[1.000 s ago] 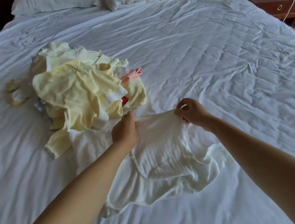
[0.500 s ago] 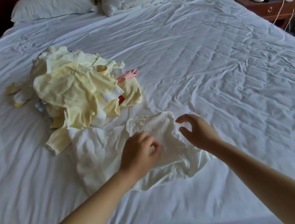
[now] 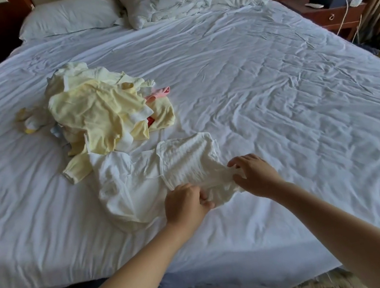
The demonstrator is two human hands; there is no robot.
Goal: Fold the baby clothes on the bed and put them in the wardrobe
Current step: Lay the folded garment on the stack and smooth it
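While both hands hold the near edge of a small white baby garment (image 3: 186,159), a good fold likely calls for drawing that edge taut and flat, then lifting it evenly toward the far edge. The left hand (image 3: 185,204) has a pinching grip on the hem, and the right hand (image 3: 255,175) pinches bunched cloth. The garment lies on the bed (image 3: 274,78), just nearer the person than the pile of yellow clothes (image 3: 100,114), touching it. It looks thin, ribbed and crumpled.

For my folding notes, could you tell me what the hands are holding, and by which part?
The left hand and right hand each pinch the white garment at its near edge.
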